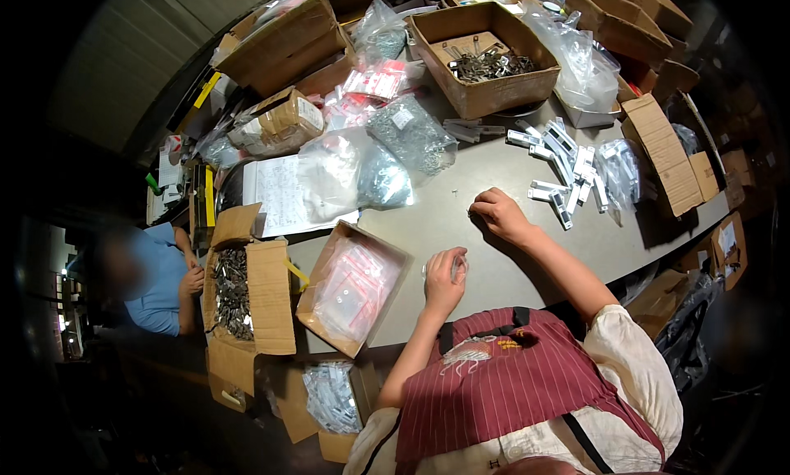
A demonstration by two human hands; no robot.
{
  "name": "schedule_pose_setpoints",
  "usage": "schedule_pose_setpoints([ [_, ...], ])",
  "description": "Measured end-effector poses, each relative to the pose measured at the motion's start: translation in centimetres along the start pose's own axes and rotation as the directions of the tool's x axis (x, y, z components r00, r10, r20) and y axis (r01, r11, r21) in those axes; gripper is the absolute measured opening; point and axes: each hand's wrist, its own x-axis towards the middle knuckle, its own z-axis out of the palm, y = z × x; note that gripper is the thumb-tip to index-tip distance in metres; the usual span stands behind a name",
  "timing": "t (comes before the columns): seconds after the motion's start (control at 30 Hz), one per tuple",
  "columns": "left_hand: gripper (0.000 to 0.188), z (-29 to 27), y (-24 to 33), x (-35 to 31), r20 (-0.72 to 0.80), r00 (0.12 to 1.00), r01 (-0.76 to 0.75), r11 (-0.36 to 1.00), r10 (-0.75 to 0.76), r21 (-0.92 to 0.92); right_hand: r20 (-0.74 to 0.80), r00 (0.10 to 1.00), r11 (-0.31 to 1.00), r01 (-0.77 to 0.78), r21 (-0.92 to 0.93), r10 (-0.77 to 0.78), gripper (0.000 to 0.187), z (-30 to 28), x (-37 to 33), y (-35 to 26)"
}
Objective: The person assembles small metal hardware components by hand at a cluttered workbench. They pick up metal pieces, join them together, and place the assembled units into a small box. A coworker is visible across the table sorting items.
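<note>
My left hand (445, 284) is closed near the table's front edge, around what looks like a small clear plastic bag (462, 267) whose edges show beside the fingers. Farther off and to the right, my right hand (499, 215) rests low over the table with its fingertips pinched together. Something small and dark shows under those fingertips, too little of it to name. A tiny bit of hardware (454, 190) lies on the grey tabletop (428, 220) beyond my hands. To the right of it is a loose pile of white and grey latch-like parts (576, 166).
Left of my hands stands an open carton of small zip bags (354, 290); beyond it a box of dark metal parts (233, 294). Bags of hardware (411, 133), a handwritten sheet (276, 191) and a carton of metal pieces (485, 96) fill the back. A person in blue (156, 277) sits left.
</note>
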Motion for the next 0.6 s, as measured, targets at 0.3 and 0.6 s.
schedule_pose_setpoints([
  [0.3,0.027,-0.1,-0.3,-0.4,0.053,0.996,0.071,0.997,-0.069,-0.033,0.010,1.000,1.000,0.011,-0.020,-0.011,0.030,-2.0,-4.2,-1.1],
  [0.6,0.025,0.0,-0.1,-0.4,0.036,0.994,0.101,0.995,-0.100,-0.015,-0.004,0.963,0.946,-0.262,0.193,0.268,0.044,-2.3,-4.2,-0.9],
])
